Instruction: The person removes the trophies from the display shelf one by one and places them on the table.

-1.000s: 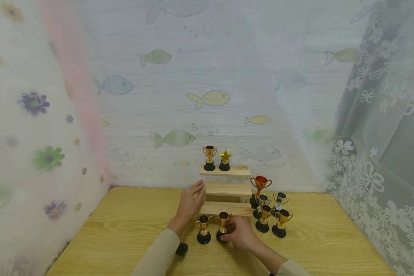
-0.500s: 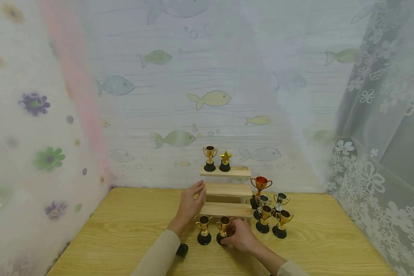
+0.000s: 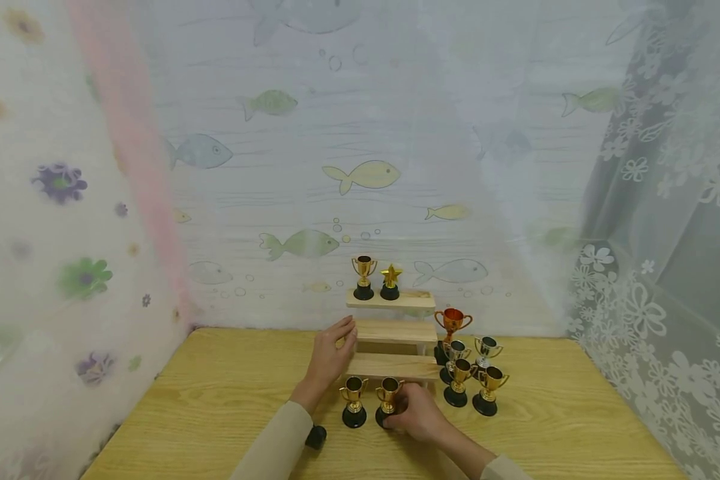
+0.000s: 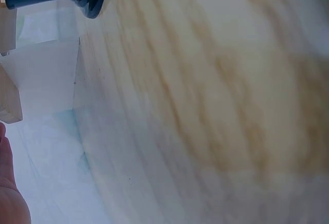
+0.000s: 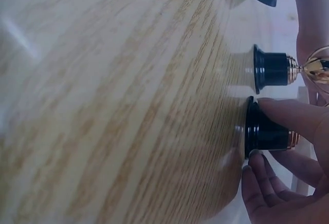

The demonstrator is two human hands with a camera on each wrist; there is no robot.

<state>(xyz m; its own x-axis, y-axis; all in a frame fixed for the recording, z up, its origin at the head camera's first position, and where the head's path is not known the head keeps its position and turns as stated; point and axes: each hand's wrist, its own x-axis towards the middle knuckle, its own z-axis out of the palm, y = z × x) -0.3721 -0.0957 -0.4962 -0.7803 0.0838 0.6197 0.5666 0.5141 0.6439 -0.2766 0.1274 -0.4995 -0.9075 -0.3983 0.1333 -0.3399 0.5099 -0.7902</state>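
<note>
In the head view my right hand [image 3: 417, 413] pinches the black base of a small gold trophy cup [image 3: 389, 393], upright in front of a three-step wooden display stand [image 3: 396, 365]. The right wrist view shows the thumb on one side of that base [image 5: 267, 129] and fingers on the other, close to the tabletop. A matching gold trophy [image 3: 353, 395] stands just to its left. My left hand [image 3: 331, 353] rests fingertips against the stand's left side, fingers extended. On the top step are a gold trophy [image 3: 364, 270] and a gold star trophy [image 3: 390, 280].
Right of the stand, several trophies are grouped: an orange-red cup [image 3: 453, 321], silver cups, one at the back [image 3: 488, 348], and gold cups, one in front [image 3: 491, 383]. The wooden table [image 3: 546, 427] ends at a fish-patterned curtain [image 3: 288, 200]; a lace curtain hangs at right.
My right hand's trophy has shifted slightly toward me, away from the lowest step, and sits level with the gold trophy beside it. My left hand has stayed at the stand.
</note>
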